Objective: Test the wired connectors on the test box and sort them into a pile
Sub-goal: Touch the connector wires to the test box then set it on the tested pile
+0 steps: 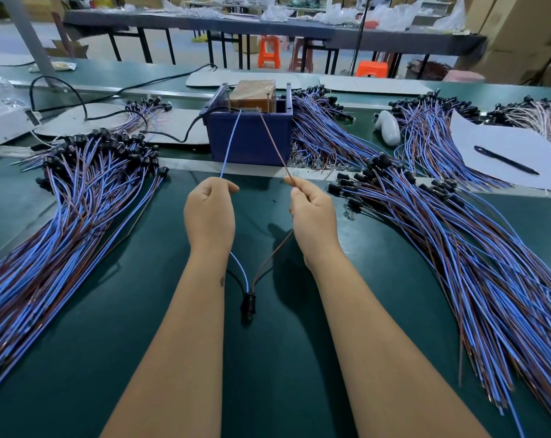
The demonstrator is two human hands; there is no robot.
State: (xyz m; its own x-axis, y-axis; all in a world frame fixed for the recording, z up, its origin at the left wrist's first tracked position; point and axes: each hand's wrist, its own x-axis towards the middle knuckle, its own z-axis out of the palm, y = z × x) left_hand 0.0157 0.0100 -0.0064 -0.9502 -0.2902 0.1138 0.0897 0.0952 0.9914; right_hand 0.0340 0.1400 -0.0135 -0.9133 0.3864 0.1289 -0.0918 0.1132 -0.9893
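Blue wire [231, 143] pinched in left hand [209, 213], brown wire [273, 142] pinched in right hand [312, 216]; bare tips reached test box [251, 121]. Black connector [248, 303] hung near table, below wrists. Testing step underway, seemingly; next likely: lay on pile [87, 191] left of box.

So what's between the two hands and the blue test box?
In the head view, bare green mat and a pale strip, crossed by the blue wire and brown wire.

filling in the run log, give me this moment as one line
left hand: pinches thin blue wire | right hand: pinches thin brown wire | both tips at dark blue test box | black connector hangs between forearms
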